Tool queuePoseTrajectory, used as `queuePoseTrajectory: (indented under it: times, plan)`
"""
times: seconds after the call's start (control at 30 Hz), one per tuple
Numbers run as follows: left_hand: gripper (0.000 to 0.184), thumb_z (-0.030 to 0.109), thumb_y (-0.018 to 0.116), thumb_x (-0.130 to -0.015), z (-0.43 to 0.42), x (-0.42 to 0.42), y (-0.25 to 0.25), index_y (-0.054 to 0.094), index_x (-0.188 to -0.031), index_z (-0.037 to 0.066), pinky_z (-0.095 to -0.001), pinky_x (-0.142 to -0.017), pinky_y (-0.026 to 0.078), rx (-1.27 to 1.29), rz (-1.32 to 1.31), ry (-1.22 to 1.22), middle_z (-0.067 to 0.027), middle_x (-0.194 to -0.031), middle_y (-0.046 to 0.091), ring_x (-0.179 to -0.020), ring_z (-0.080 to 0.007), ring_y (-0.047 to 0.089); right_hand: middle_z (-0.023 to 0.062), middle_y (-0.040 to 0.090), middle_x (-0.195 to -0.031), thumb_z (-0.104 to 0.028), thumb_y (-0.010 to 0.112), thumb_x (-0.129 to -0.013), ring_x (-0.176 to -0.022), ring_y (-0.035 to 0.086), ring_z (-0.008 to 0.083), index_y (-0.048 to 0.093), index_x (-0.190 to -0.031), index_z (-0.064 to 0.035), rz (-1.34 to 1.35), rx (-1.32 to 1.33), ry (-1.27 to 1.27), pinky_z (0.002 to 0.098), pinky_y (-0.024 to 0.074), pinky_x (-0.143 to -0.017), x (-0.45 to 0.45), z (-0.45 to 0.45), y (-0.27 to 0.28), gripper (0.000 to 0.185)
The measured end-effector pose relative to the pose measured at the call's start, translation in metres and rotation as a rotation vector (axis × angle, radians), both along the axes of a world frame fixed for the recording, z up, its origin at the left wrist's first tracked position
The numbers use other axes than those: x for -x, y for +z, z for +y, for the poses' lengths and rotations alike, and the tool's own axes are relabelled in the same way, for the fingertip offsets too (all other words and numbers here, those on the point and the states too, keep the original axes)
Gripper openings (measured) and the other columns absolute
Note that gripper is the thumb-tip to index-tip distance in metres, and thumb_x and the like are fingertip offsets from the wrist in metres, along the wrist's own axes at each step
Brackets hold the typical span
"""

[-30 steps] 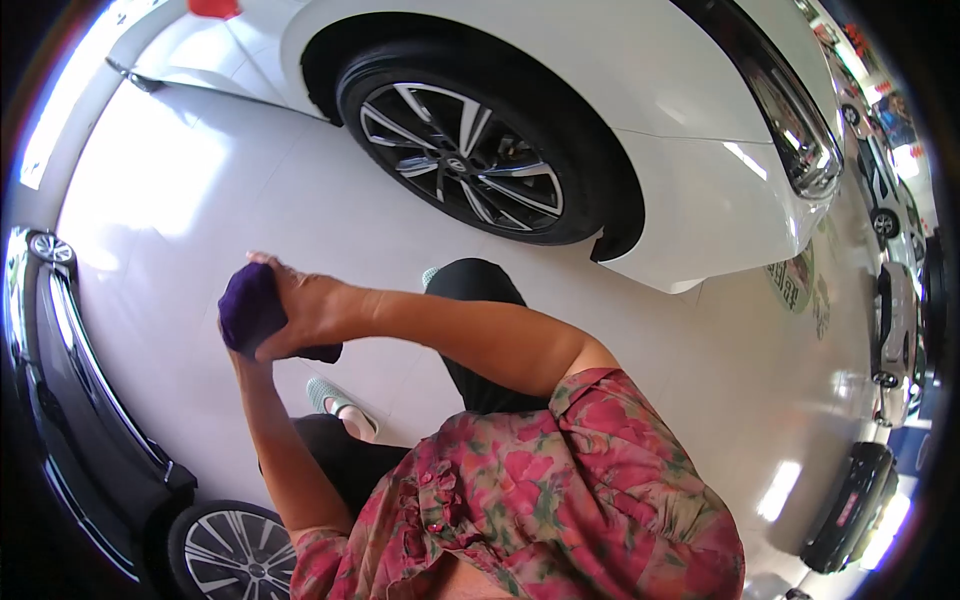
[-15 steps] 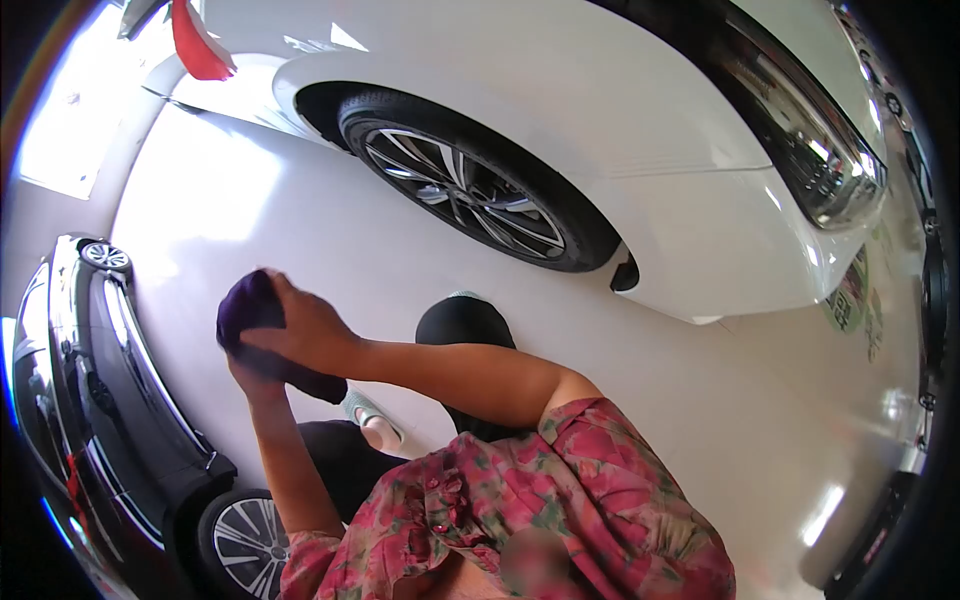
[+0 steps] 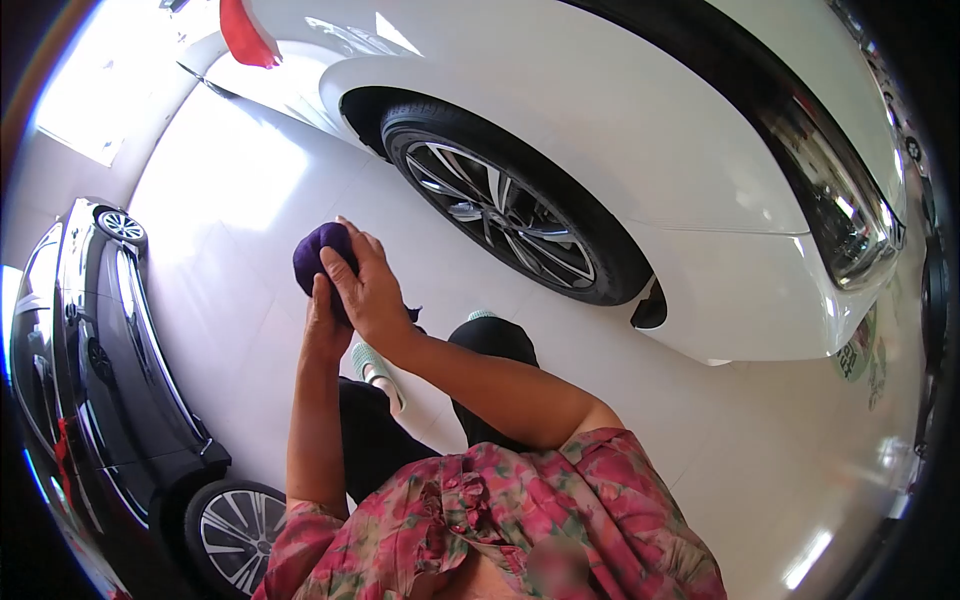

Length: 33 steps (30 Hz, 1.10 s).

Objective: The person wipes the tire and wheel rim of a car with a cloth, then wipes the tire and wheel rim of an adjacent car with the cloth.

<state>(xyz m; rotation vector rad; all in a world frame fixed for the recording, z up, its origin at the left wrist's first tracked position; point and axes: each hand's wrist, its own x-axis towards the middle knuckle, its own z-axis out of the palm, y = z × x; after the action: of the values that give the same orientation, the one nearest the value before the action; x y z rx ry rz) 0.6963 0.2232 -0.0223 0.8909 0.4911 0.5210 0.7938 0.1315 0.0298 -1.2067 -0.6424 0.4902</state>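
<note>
A bunched dark purple cloth (image 3: 322, 258) is between my two hands, left of the white car's wheel (image 3: 505, 205). My right hand (image 3: 372, 295) is wrapped over its near side, with the fingers pointing up and the thumb across the cloth. Lower down, my left hand (image 3: 325, 325) presses against the cloth from below, its fingers partly hidden behind it. A small dark end of cloth sticks out beyond my right wrist. Neither hand touches the car.
The white car's body (image 3: 620, 110) fills the top and right. A black car (image 3: 115, 350) with a spoked wheel (image 3: 240, 530) stands at the left. My knees and a light green slipper (image 3: 375, 372) are below my hands on the pale tiled floor (image 3: 250, 320).
Both hands have shifted right and slightly up with the cloth, nearer to the white car's wheel. The view has turned, and less cloth hangs below my hands.
</note>
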Motion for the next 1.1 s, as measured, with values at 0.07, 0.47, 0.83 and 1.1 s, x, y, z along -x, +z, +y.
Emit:
queuePoseTrajectory:
  times: [0.07, 0.47, 0.83, 1.1]
  plan:
    - [0.060, 0.045, 0.055, -0.097, 0.003, -0.017, 0.012, 0.044, -0.138, 0.002, -0.0378, -0.102, 0.046, -0.109, -0.011, 0.013, -0.0114, -0.131, 0.054, -0.119, -0.0231, 0.055, 0.0235, 0.049, -0.128, -0.033, 0.058, -0.097, -0.120, 0.050, 0.0351, 0.039, -0.141, 0.0019, -0.016, -0.018, -0.039, 0.0374, 0.0385, -0.104, -0.006, 0.003, 0.000, 0.059]
    - [0.043, 0.038, 0.057, -0.098, -0.008, -0.064, 0.033, 0.059, -0.117, 0.000, -0.0318, -0.082, 0.052, -0.022, -0.111, 0.239, -0.0082, -0.106, 0.065, -0.094, -0.0177, 0.063, 0.0266, 0.045, -0.136, -0.029, 0.073, -0.084, -0.126, 0.046, 0.0380, 0.028, -0.145, 0.0045, -0.157, 0.078, -0.070, 0.0413, 0.0376, -0.107, -0.022, 0.031, -0.013, 0.083]
    - [0.055, 0.052, 0.053, -0.096, 0.019, -0.017, 0.028, 0.061, -0.114, 0.000, -0.0303, -0.080, 0.053, 0.047, -0.156, 0.397, -0.0083, -0.103, 0.066, -0.091, -0.0172, 0.064, 0.0256, 0.040, -0.138, -0.031, 0.071, -0.087, -0.128, 0.043, 0.0376, 0.022, -0.154, -0.0176, -0.513, 0.216, 0.129, 0.0401, 0.0359, -0.107, 0.018, 0.047, -0.009, 0.084]
    - [0.060, 0.048, 0.042, -0.100, 0.013, -0.011, 0.034, 0.040, -0.142, 0.006, -0.0369, -0.098, 0.044, -0.008, -0.096, 0.165, -0.0064, -0.119, 0.049, -0.096, -0.0135, 0.047, 0.0110, 0.057, -0.125, -0.004, 0.075, -0.081, -0.113, 0.055, 0.0210, 0.043, -0.145, -0.0102, -0.493, 0.139, 0.056, 0.0314, 0.0431, -0.099, -0.029, 0.029, 0.015, 0.072]
